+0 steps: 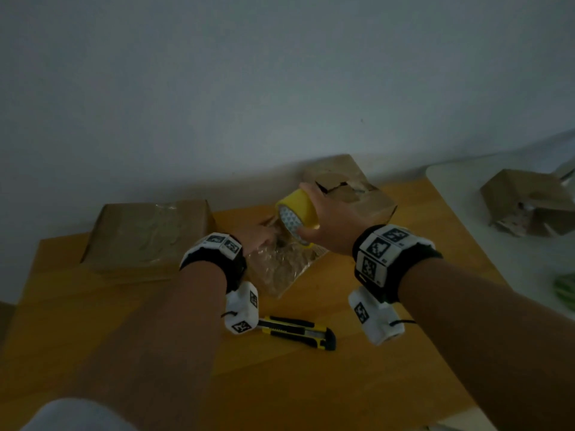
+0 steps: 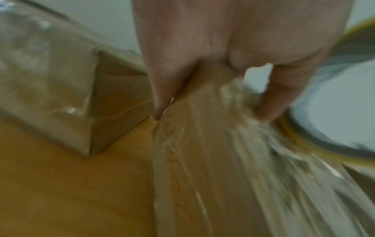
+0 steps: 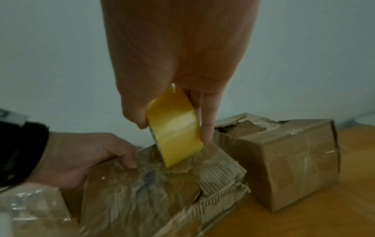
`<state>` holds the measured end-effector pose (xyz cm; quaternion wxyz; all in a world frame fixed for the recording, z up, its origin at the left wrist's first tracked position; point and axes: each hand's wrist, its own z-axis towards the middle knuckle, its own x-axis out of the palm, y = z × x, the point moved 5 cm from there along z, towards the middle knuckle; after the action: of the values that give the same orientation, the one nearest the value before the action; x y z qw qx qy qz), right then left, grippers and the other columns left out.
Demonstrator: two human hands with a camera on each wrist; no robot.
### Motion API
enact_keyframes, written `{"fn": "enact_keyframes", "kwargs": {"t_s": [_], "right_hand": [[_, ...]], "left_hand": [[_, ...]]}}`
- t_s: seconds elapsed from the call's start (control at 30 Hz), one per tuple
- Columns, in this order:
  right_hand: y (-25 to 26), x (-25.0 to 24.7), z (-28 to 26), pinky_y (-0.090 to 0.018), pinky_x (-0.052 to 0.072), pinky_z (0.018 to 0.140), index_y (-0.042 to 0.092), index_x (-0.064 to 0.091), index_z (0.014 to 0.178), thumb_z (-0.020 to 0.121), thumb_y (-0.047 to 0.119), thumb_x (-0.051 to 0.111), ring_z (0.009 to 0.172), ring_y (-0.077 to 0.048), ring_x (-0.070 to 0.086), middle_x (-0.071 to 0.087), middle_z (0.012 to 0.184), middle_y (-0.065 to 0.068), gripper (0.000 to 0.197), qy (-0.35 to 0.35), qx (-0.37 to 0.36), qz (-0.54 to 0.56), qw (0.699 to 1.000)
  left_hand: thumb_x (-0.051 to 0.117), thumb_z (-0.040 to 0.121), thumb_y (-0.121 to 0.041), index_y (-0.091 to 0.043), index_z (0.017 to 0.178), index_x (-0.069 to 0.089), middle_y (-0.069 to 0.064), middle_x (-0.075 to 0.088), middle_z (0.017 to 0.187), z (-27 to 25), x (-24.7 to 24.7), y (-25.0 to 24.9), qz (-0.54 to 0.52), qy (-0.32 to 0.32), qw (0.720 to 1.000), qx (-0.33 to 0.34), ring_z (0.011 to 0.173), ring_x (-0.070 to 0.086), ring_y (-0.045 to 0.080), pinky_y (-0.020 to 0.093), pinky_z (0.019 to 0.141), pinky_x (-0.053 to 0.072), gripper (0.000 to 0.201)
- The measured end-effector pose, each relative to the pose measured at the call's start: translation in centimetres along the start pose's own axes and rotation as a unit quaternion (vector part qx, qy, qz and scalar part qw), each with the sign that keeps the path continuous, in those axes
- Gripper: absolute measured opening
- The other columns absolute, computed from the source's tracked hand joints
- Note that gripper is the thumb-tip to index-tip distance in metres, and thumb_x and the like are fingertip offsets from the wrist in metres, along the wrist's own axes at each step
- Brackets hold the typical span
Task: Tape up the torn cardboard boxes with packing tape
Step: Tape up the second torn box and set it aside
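A flat torn cardboard box (image 1: 280, 269) (image 3: 142, 192) (image 2: 213, 176), partly covered in clear tape, lies mid-table. My left hand (image 1: 264, 239) (image 3: 125, 158) (image 2: 211, 112) grips its far left edge, fingers curled over the top. My right hand (image 1: 306, 211) (image 3: 174, 129) holds a yellow roll of packing tape (image 1: 298, 209) (image 3: 176, 121) (image 2: 300, 144) upright, thumb on one side and fingers on the other. The roll's lower rim is at the torn corrugated patch at the box's far end; I cannot tell whether it touches.
A taped box (image 1: 149, 234) (image 2: 61, 88) sits at the left. A box with a torn top (image 1: 351, 194) (image 3: 284, 160) stands behind the roll. A yellow utility knife (image 1: 295, 332) lies on the wooden table (image 1: 373, 384). Another box (image 1: 529, 203) is on a white table (image 1: 466, 219).
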<state>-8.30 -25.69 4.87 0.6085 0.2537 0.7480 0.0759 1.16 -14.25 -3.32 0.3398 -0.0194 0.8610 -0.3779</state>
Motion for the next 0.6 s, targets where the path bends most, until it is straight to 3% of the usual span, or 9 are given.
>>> {"fn": "enact_keyframes", "kwargs": {"t_s": [0.07,0.1,0.13,0.17,0.2,0.27,0.33,0.43,0.6], "right_hand": [[0.1,0.7,0.6,-0.035,0.049,0.065,0.016,0.000,0.154,0.092,0.035,0.062,0.084,-0.026,0.062,0.062,0.113,-0.014,0.090,-0.018,0.008,0.012,1.000],[0.2,1.0,1.0,-0.034,0.047,0.067,0.015,-0.002,0.154,0.092,0.035,0.063,0.089,-0.027,0.062,0.061,0.117,-0.015,0.092,-0.022,0.013,0.019,1.000],[0.2,1.2,1.4,-0.032,0.045,0.070,0.015,-0.004,0.154,0.092,0.034,0.063,0.094,-0.028,0.062,0.060,0.122,-0.016,0.093,-0.026,0.016,0.025,0.999],[0.3,1.3,1.8,-0.031,0.044,0.072,0.014,-0.004,0.154,0.092,0.033,0.063,0.100,-0.029,0.061,0.058,0.126,-0.016,0.094,-0.029,0.019,0.031,0.999],[0.3,1.5,2.2,-0.031,0.043,0.074,0.014,-0.003,0.155,0.092,0.033,0.063,0.106,-0.030,0.060,0.056,0.129,-0.016,0.093,-0.034,0.019,0.036,0.999],[0.5,1.8,2.8,-0.033,0.043,0.076,0.015,0.000,0.155,0.092,0.032,0.063,0.111,-0.031,0.058,0.054,0.133,-0.016,0.091,-0.038,0.012,0.044,0.998],[0.4,2.3,3.0,-0.032,0.042,0.074,0.016,0.000,0.155,0.092,0.029,0.063,0.106,-0.030,0.059,0.055,0.130,-0.016,0.090,-0.029,0.007,0.036,0.999],[0.4,2.5,3.1,-0.031,0.041,0.065,0.017,0.001,0.154,0.093,0.028,0.060,0.090,-0.027,0.061,0.059,0.119,-0.014,0.086,-0.030,0.010,0.007,0.999],[0.4,0.5,2.3,-0.034,0.046,0.063,0.018,0.020,0.151,0.090,0.047,0.055,0.078,-0.025,0.056,0.063,0.104,-0.009,0.077,-0.003,0.049,-0.100,0.994]], "left_hand": [[0.045,0.097,-0.026,-0.022,0.113,0.057,0.002,0.062,0.100,0.1,-0.6,-1.0,0.137,-0.050,0.988,0.048,0.073,0.052,0.024,0.031,0.069,0.037,0.021],[0.052,0.092,-0.035,-0.023,0.099,0.056,0.006,0.063,0.096,0.1,-0.7,-1.3,0.190,-0.059,0.978,0.067,0.071,0.052,0.022,0.033,0.071,0.039,0.015],[0.060,0.083,-0.048,-0.024,0.104,0.054,0.009,0.062,0.107,0.2,-0.5,-1.3,0.227,-0.049,0.970,0.071,0.079,0.056,0.022,0.036,0.076,0.044,0.033],[0.064,0.073,-0.063,-0.023,0.125,0.046,0.010,0.053,0.130,0.2,0.1,-1.1,0.256,-0.021,0.965,0.050,0.102,0.057,0.026,0.042,0.088,0.046,0.069],[0.065,0.064,-0.074,-0.021,0.145,0.025,0.010,0.032,0.150,0.4,0.6,-0.4,0.283,0.007,0.959,0.013,0.128,0.043,0.031,0.047,0.102,0.040,0.104],[0.064,0.055,-0.081,-0.016,0.151,-0.010,0.008,-0.004,0.160,0.2,1.3,0.3,0.330,0.032,0.943,-0.038,0.146,0.008,0.033,0.054,0.115,0.020,0.137],[0.068,0.053,-0.079,-0.016,0.149,-0.016,0.009,-0.007,0.159,-0.1,2.0,0.6,0.329,0.041,0.941,-0.058,0.146,0.003,0.035,0.058,0.114,0.016,0.143],[0.069,0.055,-0.076,-0.016,0.149,-0.018,0.010,0.009,0.157,0.1,2.4,0.8,0.304,0.038,0.949,-0.070,0.142,0.015,0.039,0.054,0.111,0.028,0.141],[0.069,0.059,-0.072,-0.020,0.150,-0.018,0.012,0.007,0.159,-0.4,2.3,0.4,0.279,0.046,0.955,-0.088,0.143,0.012,0.041,0.053,0.112,0.028,0.137]]}}
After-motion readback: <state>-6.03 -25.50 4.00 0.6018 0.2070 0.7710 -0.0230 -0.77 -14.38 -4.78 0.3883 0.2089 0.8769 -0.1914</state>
